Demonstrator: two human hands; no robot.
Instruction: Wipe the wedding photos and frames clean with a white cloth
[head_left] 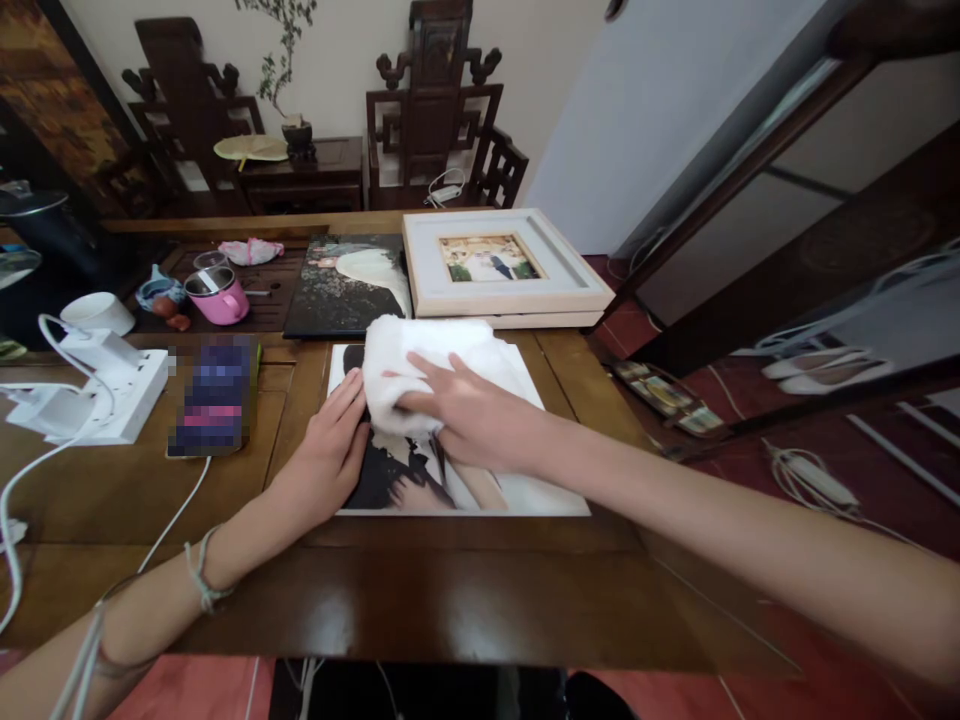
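A flat photo panel [547,492] with a dark-and-white picture lies on the wooden table. My left hand [328,452] rests on the panel's left edge, fingers stretched out. Over the upper part of the panel, my right hand [476,410] grips and presses a folded white towel [427,338], with its thumb partly tucked into the cloth. Most of the picture's upper half is covered by the towel and the hand.
Behind are a dark photo panel [315,290] and a pale wooden picture frame [510,310]. To the left lie a phone [216,395] on a cable, a white power strip [142,395] and a pink mug [219,298]. The table [420,590] ends to the right above a red floor.
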